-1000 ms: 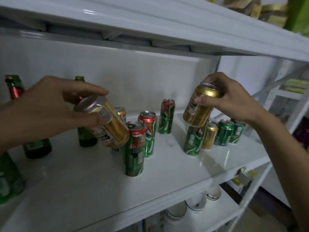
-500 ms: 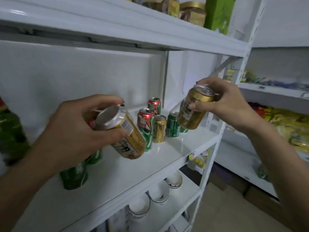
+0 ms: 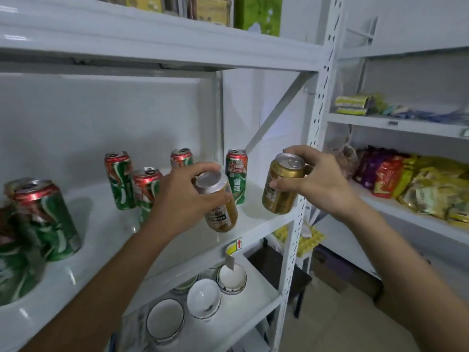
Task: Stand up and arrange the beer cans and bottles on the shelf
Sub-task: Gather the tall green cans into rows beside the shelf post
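My left hand (image 3: 181, 199) grips a gold can (image 3: 218, 207) tilted with its silver base toward me, above the white shelf (image 3: 106, 237). A second gold can (image 3: 281, 184) is upright in my right hand (image 3: 319, 181), held at the shelf's right end just in front of the perforated post. Several green-and-red cans stand on the shelf: one tall can (image 3: 236, 174) behind my left hand's can, others at the back (image 3: 119, 179) and a big one at near left (image 3: 48, 219). No bottles show in this view.
A perforated white upright (image 3: 322, 102) bounds the shelf on the right. White bowls (image 3: 203, 298) sit on the shelf below. Snack packets (image 3: 416, 181) fill the neighbouring rack. Boxes (image 3: 256, 13) stand on the shelf above.
The view has swung right along the shelf and both hands, each still holding its gold can, now sit near the right end. The bottles at left have left the view.
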The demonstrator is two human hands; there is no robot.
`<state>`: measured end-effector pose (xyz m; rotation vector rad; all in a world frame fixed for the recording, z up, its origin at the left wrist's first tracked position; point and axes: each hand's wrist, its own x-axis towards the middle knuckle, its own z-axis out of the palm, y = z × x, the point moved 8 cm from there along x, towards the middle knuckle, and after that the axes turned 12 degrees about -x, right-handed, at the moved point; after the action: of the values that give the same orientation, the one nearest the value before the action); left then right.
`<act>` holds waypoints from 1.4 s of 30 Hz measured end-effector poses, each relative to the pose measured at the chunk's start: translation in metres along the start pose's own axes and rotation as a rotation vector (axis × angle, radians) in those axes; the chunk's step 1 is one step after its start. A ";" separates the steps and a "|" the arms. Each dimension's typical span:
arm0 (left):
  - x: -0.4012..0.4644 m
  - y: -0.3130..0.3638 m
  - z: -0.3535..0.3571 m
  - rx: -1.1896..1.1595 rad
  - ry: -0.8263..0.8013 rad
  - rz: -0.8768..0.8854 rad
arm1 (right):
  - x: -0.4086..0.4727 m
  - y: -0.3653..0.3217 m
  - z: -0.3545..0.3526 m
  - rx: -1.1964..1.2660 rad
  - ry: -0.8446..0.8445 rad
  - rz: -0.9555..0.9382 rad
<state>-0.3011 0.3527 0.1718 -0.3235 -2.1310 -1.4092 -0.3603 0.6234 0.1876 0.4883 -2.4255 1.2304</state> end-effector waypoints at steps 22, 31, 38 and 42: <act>0.068 -0.054 0.106 0.279 0.147 -0.128 | 0.128 0.116 0.092 0.097 -0.428 -0.189; 0.054 -0.059 0.118 0.417 0.262 -0.185 | 0.125 0.114 0.123 0.239 -0.537 -0.362; 0.048 -0.066 0.120 0.442 0.263 -0.143 | 0.121 0.121 0.141 0.280 -0.547 -0.348; 0.046 -0.067 0.124 0.439 0.250 -0.079 | 0.119 0.122 0.142 0.263 -0.537 -0.342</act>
<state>-0.4107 0.4320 0.1104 0.1020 -2.1843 -0.9257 -0.5449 0.5590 0.0831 1.4042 -2.4345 1.3994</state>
